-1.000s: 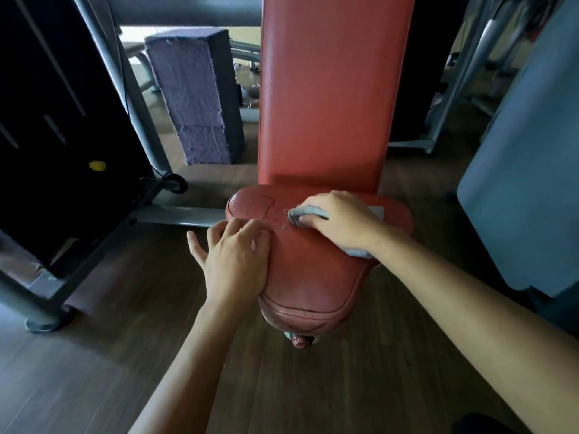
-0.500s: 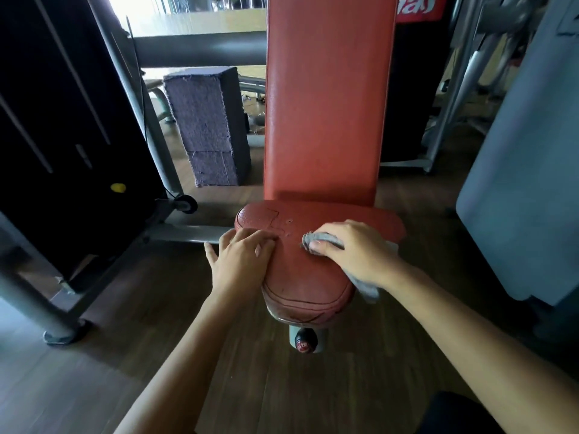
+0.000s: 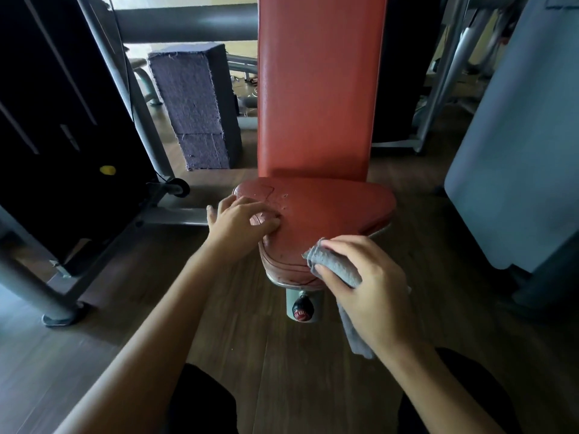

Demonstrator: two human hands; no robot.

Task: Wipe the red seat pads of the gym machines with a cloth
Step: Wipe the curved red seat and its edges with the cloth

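No text, number or brand can be read in this view. The only marking is a red label on the black knob point(image 3: 301, 310) just left of the right hand point(image 3: 366, 289). Its pale characters are too small and blurred to make out.
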